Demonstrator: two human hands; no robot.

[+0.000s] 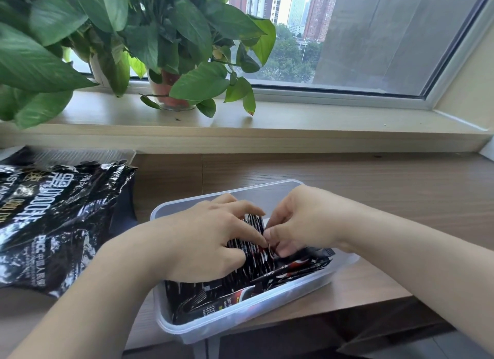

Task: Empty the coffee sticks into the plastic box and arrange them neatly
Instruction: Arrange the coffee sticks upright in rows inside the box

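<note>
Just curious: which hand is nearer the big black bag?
Left. The left hand sits in the plastic box beside the black bag; the right hand works farther right, past it.

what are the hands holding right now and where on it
The left hand and right hand together pinch a bunch of coffee sticks near the upper ends, inside the plastic box. Exact finger contact is partly hidden.

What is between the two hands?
Black coffee sticks, held between the left hand and right hand inside the plastic box, seen in the head view.
</note>
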